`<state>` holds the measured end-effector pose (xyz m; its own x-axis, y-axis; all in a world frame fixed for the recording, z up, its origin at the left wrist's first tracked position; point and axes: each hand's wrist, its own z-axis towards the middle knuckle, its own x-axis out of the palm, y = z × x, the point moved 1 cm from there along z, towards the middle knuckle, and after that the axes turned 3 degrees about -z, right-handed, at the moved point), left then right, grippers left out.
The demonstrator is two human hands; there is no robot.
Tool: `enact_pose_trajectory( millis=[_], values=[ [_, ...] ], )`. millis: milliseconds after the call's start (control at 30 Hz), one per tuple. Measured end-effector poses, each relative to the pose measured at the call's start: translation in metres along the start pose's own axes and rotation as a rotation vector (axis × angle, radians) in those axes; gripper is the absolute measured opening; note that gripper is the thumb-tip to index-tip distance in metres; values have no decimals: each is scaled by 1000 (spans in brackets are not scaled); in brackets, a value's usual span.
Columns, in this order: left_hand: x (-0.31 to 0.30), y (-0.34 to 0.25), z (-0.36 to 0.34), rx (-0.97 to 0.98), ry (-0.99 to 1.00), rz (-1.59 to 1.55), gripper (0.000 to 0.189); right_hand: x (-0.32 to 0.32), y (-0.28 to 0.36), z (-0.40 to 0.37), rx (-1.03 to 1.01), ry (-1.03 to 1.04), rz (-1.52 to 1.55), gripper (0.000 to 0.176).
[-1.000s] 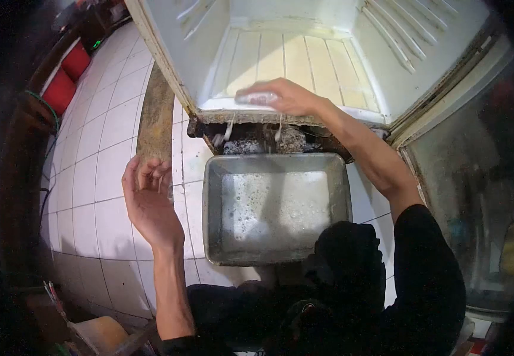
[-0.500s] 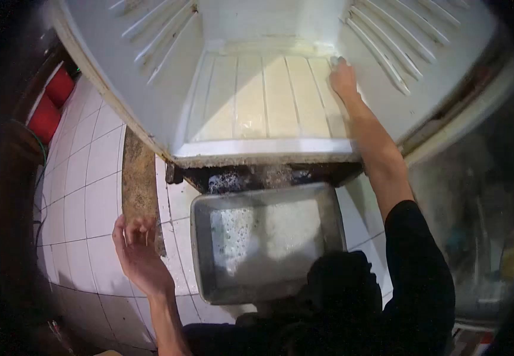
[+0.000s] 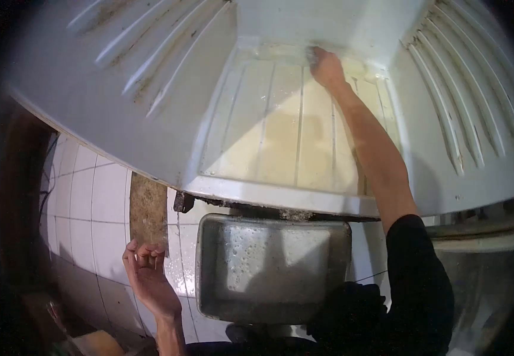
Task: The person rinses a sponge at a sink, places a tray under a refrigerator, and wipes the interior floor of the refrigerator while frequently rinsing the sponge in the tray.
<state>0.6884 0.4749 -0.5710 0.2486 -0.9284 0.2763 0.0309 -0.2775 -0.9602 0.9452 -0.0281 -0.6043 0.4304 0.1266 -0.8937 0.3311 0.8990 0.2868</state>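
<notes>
My right hand (image 3: 328,68) reaches into a white fridge cabinet (image 3: 203,113) with ribbed side walls. Its fingers are closed on a small whitish-grey wad (image 3: 313,56), mostly hidden, pressed near the back edge of the wet, yellowish cabinet floor (image 3: 281,130). Off to the lower left, my left hand (image 3: 153,285) hangs in the air above the floor tiles, palm up, its loosely curled fingers apart and holding nothing. A grey rectangular basin (image 3: 203,267) with water and bubbles sits just below the cabinet's front edge.
White floor tiles (image 3: 107,202) surround the basin, with a brown worn strip (image 3: 147,207) at the left. A dark foot-like piece (image 3: 183,202) juts from under the cabinet's front edge. A yellowish round object (image 3: 100,344) shows at the lower left.
My right hand has moved left along the back of the cabinet floor, away from the right corner, with the wad. My view has shifted, and the cabinet fills more of it.
</notes>
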Motion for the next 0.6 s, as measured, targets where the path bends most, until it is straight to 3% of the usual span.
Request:
enact_pose_trajectory(
  millis=[67,100,167,300,367,400,500,567,600],
  values=[
    [0,-4,-4,13,-38,20,35,4,33,-5,-234,38,229,43],
    [1,-3,-6,8,-58,40,36,4,45,-6,-249,44,233,43],
    [-1,-7,-8,16,-77,66,36,1,69,-8,-538,184,391,42],
    [-6,-24,-19,26,-144,46,37,13,70,17,-592,95,495,42],
    [-12,-33,-27,52,-154,87,37,28,78,16,-394,41,277,41],
    [-15,-36,-30,33,-171,99,37,29,83,7,-397,70,280,41],
    [-15,-45,-32,109,-144,115,39,13,95,-25,-480,193,336,41],
    [-12,-50,-32,103,-163,105,40,7,93,-42,-809,290,440,45],
    [-12,-52,-32,96,-173,104,40,4,92,-43,-817,300,442,45]
  ],
)
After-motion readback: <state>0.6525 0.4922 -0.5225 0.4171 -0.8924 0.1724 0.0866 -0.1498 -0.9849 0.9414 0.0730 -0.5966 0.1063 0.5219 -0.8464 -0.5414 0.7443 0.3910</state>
